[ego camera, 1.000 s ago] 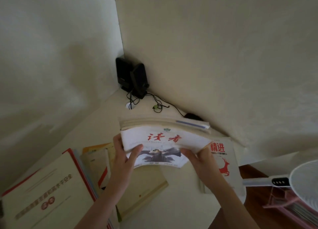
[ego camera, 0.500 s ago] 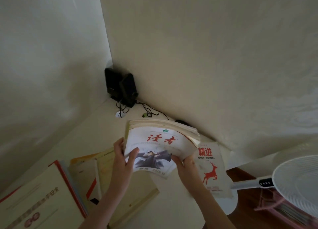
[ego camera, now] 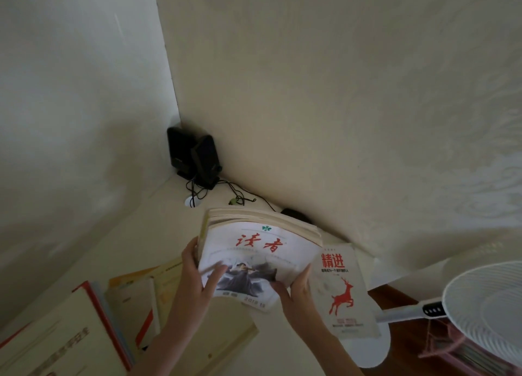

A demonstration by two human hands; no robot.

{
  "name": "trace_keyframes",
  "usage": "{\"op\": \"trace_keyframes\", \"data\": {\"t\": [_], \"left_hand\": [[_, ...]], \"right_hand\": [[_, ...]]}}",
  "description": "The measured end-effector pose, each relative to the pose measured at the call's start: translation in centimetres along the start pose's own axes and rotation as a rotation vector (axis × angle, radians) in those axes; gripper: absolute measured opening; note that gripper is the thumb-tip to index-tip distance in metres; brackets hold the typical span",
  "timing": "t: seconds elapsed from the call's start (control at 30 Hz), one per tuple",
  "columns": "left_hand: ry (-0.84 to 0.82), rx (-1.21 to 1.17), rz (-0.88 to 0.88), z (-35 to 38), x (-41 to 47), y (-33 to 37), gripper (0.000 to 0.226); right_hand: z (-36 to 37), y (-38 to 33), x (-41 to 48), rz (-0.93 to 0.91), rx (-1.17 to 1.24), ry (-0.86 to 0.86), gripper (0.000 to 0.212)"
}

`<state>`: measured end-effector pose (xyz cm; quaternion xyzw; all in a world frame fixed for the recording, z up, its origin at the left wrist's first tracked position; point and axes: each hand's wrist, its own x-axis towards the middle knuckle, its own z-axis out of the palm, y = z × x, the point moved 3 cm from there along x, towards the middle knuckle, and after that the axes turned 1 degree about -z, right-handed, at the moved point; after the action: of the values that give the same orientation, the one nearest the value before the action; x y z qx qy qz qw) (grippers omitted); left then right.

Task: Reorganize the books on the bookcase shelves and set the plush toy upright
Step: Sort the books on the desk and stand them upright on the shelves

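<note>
I hold a stack of thin magazines tilted up off the cream surface; the top cover is white with red characters and a dark ink figure. My left hand grips the stack's left edge, thumb on the cover. My right hand grips its lower right corner. A white book with a red deer lies flat just right of the stack. More books and a large red-edged book lie at the lower left. No plush toy is in view.
Two black speakers with tangled cables stand in the wall corner behind the stack. A white fan head on its pole is at the right, above a wooden floor and a pink rack.
The stack has been gathered and tipped more upright in both hands, its pages squared together. The view has shifted a little, so the deer book shows more fully.
</note>
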<state>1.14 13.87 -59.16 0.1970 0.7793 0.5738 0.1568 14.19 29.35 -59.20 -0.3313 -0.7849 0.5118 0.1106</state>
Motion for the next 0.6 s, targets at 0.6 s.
{"op": "trace_keyframes", "data": {"t": [0.6], "left_hand": [[0.034, 0.255, 0.105, -6.0, 0.8, 6.3, 0.024]], "right_hand": [[-2.3, -6.7, 2.0, -0.172, 0.05, -0.256, 0.044]]}}
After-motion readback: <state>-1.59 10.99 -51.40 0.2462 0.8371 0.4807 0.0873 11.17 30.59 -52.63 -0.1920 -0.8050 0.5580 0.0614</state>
